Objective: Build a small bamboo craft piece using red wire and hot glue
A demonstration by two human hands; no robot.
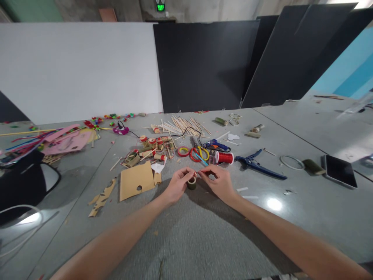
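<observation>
My left hand (178, 183) is closed around a short greenish bamboo ring (191, 182) that stands on the grey table (204, 233). My right hand (217, 179) pinches at the ring's top right edge with thumb and forefinger; whatever is between those fingertips is too small to make out. Both hands meet at the middle of the table, just in front of a red spool of thread (224, 157) and red and yellow scissors (199, 153).
A torn piece of cardboard (136, 180) lies left of my hands. Blue pliers (258, 165) lie to the right, a dark tablet (340, 170) further right. Bamboo sticks (182, 125), small bamboo pieces (151, 149) and a blue glue gun (217, 145) sit behind. Pink paper (67, 140) lies far left.
</observation>
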